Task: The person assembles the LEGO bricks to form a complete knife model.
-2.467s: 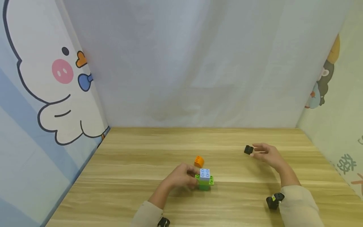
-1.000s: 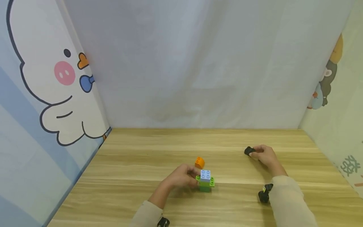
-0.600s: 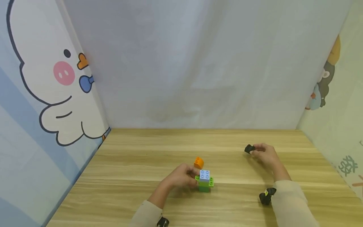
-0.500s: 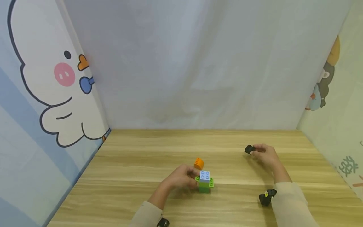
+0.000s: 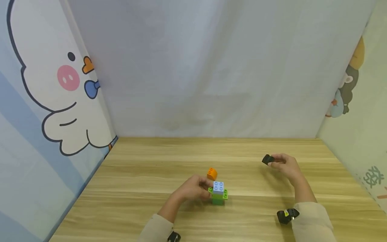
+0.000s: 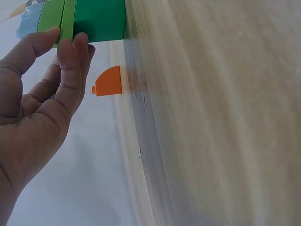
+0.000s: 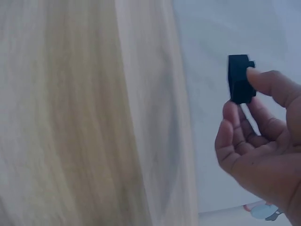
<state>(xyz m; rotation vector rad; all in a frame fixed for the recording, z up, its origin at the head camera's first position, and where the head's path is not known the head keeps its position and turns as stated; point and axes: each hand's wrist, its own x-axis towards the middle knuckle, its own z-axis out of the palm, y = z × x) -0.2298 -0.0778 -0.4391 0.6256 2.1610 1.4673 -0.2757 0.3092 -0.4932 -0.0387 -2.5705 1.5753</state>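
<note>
My left hand [image 5: 193, 189] pinches a small stack of toy building bricks [image 5: 218, 187] between thumb and fingers. Standing upright on the table, the stack has a pale blue brick on top, a light green plate jutting out at both sides, and a darker green brick [image 6: 99, 20] at the bottom. Off to the right, my right hand [image 5: 285, 165] pinches a small black toy brick [image 5: 267, 159] between thumb and fingertips. In the right wrist view this black brick [image 7: 240, 79] is held clear of the wooden surface. Just behind the stack lies an orange brick [image 5: 212, 173] with a curved side.
Everything stands on a wood-grain table [image 5: 157, 161]. A pale grey curtain [image 5: 193, 74] rises along its back edge. Printed cartoon panels stand at the left [image 5: 39, 101] and right [image 5: 356, 141]. Each wrist wears a small black camera, the right one [image 5: 287, 215] showing fully.
My right hand has closed its fingers on the black brick, lifted it off the table and shifted slightly right. The left hand and the stack have stayed in place.
</note>
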